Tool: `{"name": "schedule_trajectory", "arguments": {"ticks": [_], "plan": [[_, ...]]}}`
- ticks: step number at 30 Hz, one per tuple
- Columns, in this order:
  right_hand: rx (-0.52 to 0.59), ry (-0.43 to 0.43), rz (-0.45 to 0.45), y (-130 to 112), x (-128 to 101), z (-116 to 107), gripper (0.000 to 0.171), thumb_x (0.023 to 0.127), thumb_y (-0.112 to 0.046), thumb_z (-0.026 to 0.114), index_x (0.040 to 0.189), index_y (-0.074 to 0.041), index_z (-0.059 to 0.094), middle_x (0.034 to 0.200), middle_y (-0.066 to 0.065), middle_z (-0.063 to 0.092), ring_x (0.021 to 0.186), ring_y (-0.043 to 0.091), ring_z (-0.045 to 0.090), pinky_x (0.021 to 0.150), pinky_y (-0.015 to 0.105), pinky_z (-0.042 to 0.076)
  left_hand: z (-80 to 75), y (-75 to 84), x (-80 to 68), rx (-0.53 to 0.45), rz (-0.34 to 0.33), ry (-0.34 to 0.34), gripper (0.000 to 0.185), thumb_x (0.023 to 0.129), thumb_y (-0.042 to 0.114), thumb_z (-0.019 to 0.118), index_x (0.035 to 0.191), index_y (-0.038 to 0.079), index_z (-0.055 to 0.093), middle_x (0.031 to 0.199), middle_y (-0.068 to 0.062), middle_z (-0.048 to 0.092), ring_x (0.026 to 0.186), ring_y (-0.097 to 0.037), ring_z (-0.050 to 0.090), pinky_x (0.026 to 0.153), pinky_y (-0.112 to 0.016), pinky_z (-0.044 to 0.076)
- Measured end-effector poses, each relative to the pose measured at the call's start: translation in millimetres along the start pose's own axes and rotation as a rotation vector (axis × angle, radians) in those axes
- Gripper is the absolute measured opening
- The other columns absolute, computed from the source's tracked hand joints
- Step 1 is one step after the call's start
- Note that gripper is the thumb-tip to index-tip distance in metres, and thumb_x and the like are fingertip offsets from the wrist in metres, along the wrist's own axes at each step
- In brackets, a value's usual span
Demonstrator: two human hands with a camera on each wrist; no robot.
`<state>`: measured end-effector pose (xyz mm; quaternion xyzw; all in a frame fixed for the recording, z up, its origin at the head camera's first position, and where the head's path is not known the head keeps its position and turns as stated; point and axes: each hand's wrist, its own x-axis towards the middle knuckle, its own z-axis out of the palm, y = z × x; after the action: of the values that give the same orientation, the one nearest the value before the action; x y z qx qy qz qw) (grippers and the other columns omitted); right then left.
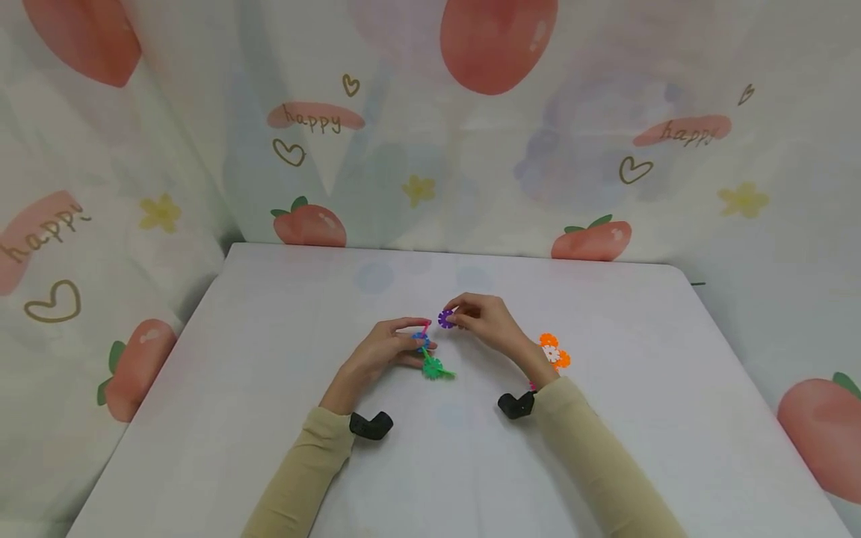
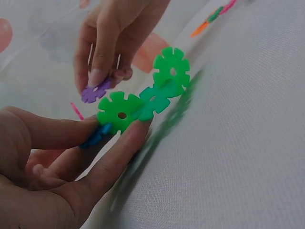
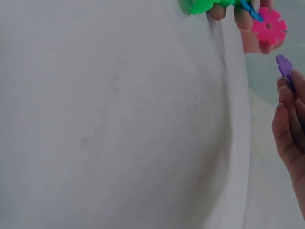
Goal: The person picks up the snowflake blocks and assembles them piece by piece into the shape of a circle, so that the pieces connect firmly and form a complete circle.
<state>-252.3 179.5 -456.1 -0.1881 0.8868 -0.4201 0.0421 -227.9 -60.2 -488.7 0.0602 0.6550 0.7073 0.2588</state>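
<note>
A pale printed cloth (image 1: 471, 172) hangs behind the white counter (image 1: 289, 299), whose far edge runs straight between two rounded corners. The left and right edges slant outward toward the viewer; the near edge falls outside the head view. Both forearms, in tan sleeves, reach in from the bottom. The hands work around the middle, well inside the visible edges, with a wide stretch of counter on either side and a narrower strip beyond. The right hand (image 1: 487, 321) pinches a purple disc between narrowed fingers. The left hand (image 1: 383, 347) has its fingers drawn in on the blue disc of a joined chain (image 2: 116, 109), which also has pink, green and teal discs. Under the right forearm, partly hidden, lies an orange and white cluster (image 1: 553, 353), clear of the right edge. Smallest is the purple disc (image 2: 95, 90) itself, held near the chain's pink end, a small gap between them.
</note>
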Motion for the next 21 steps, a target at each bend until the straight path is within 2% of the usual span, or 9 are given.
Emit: {"name": "schedule_trajectory", "arguments": {"ticks": [9, 15, 21], "plan": [[0.01, -0.011, -0.046, -6.0, 12.0, 12.0, 0.017, 0.097, -0.006, 0.07, 0.113, -0.009, 0.076, 0.102, 0.009, 0.078, 0.086, 0.019, 0.071, 0.076, 0.026, 0.059, -1.6, -2.2, 1.0, 0.028, 0.002, 0.005, 0.046, 0.102, 0.003, 0.059, 0.147, 0.0, 0.053, 0.116, -0.025, 0.074, 0.104, -0.027, 0.076, 0.08, -0.036, 0.064], [0.026, -0.02, -0.02, -7.9, 15.1, 13.1, 0.018, 0.098, -0.006, 0.069, 0.114, -0.007, 0.076, 0.103, 0.01, 0.077, 0.084, 0.019, 0.07, 0.077, 0.029, 0.061, -0.7, -2.0, 0.9, 0.024, -0.002, -0.002, 0.046, 0.102, 0.002, 0.059, 0.147, -0.001, 0.053, 0.114, -0.025, 0.074, 0.102, -0.025, 0.076, 0.08, -0.037, 0.064], [0.065, -0.063, 0.019, -8.4, 15.2, 11.3, 0.019, 0.1, -0.007, 0.066, 0.116, -0.006, 0.076, 0.105, 0.011, 0.077, 0.083, 0.022, 0.068, 0.075, 0.029, 0.06, 3.0, -0.9, -0.3, 0.039, 0.002, 0.022, 0.045, 0.101, 0.001, 0.058, 0.146, -0.001, 0.055, 0.113, -0.024, 0.075, 0.1, -0.025, 0.077, 0.077, -0.036, 0.064]]}}
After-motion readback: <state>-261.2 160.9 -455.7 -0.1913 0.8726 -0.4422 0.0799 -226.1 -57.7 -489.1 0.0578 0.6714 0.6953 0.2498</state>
